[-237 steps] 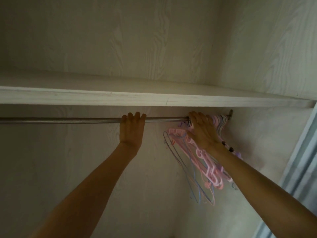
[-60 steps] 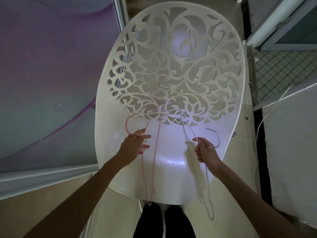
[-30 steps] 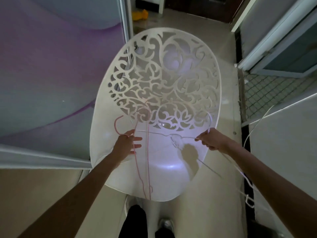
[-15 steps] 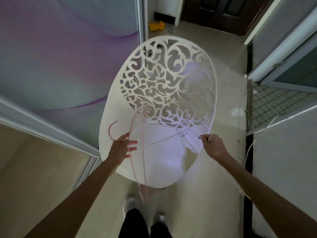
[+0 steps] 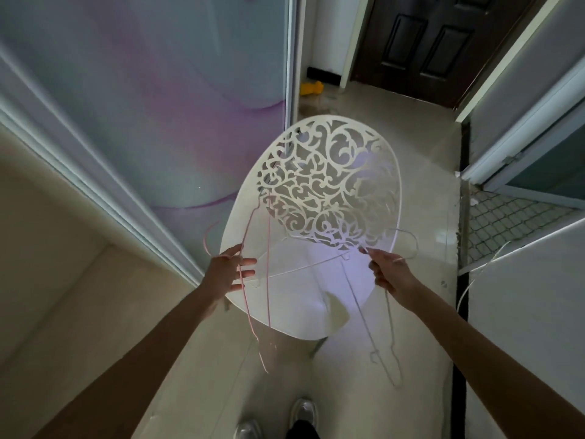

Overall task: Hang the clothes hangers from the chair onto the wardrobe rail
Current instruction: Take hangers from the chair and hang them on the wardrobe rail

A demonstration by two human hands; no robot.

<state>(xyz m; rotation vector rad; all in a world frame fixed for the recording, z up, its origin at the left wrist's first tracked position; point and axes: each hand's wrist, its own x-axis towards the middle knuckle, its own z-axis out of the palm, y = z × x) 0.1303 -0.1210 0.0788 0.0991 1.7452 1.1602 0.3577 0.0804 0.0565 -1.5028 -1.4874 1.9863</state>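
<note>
Over chair point(image 5: 316, 299) | left hand point(image 5: 228, 271) pinches pink hanger point(image 5: 268, 280), right hand point(image 5: 390, 274) grips white hanger point(image 5: 387, 312) | step: carrying | next: turn, hook onto rail

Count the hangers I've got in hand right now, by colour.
Thin pink wire hanger, in the left hand: 1
Thin pale wire hangers, at the right hand: 2, it seems; their wires overlap
Total: 3

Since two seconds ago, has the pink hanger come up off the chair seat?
Yes. The pink hanger in the left hand hangs clear, its lower end now past the front edge of the white chair, over the floor.
</note>
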